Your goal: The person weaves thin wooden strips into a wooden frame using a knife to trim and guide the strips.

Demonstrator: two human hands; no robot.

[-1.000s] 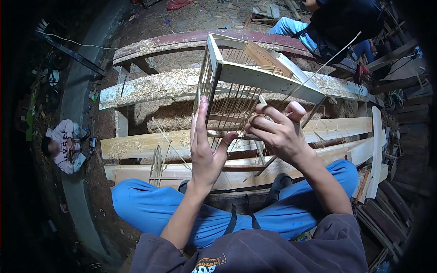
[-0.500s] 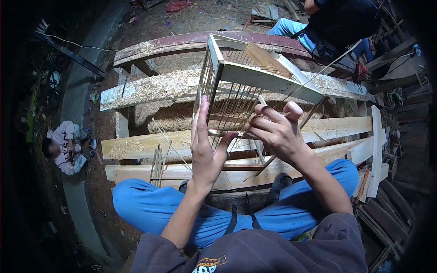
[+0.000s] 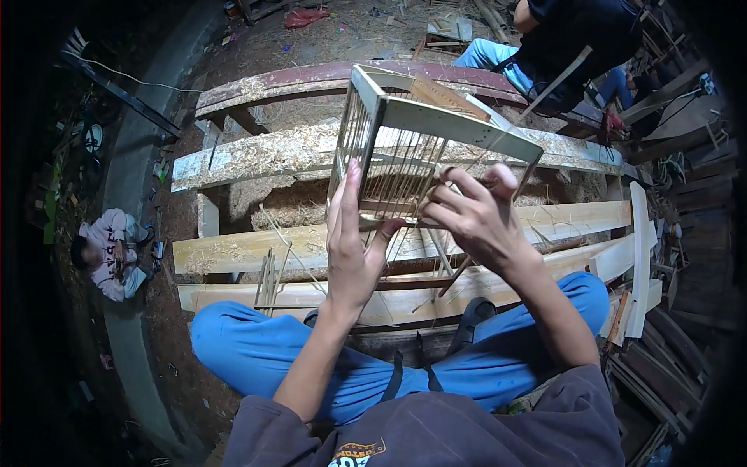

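Observation:
A wooden cage (image 3: 436,122) with pale frame boards and thin upright bars is held tilted in front of me. My left hand (image 3: 352,237) grips its near left corner, fingers straight along the outer side and thumb on the lower rail. Beside it, my right hand (image 3: 478,214) has its fingers curled and pinched together at the lower rail and bars. Whatever lies between those fingertips is hidden. A thin pale strip (image 3: 559,82) slants up beyond the cage's right side; its lower end is out of sight.
Long planks (image 3: 576,218) lie crosswise before my knees, with wood shavings (image 3: 288,148) on the farther one. Several thin sticks (image 3: 268,280) rest at the left. One person (image 3: 576,47) sits at the far right, another (image 3: 117,249) at the far left. Scrap wood (image 3: 646,373) lies right.
The cage has turned and tipped slightly in my hands. The pale strip beyond its right side now stands steeper and shows less length. Both hands keep nearly the same places.

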